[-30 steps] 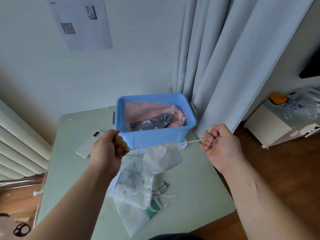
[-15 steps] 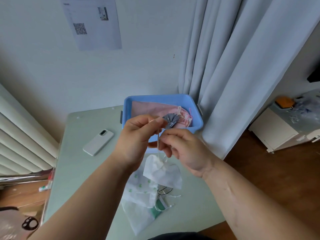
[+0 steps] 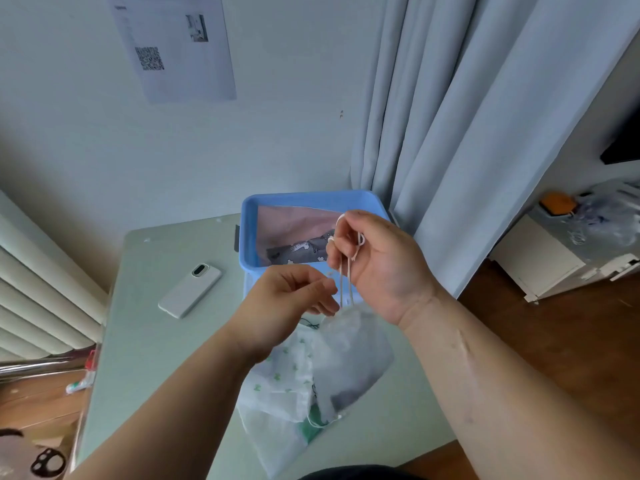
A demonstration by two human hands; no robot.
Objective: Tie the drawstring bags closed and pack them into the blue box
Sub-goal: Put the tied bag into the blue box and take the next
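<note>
Across the left of the table (image 3: pixel 145 341), bare surface surrounds a phone (image 3: pixel 189 290). Mid-table, the left hand (image 3: pixel 287 306) curls beside the drawstring (image 3: pixel 341 285); any pinch is hidden. The right hand (image 3: pixel 377 265) pinches those cords, white bag (image 3: pixel 356 348) hanging below, partly hiding the blue box (image 3: pixel 311 197).

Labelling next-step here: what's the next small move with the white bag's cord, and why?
Probably the left hand pinches one strand of the cord and crosses it over to start the knot: the right hand holds the cord looped round its fingers, the white bag hangs cinched below, and no knot shows yet.
</note>
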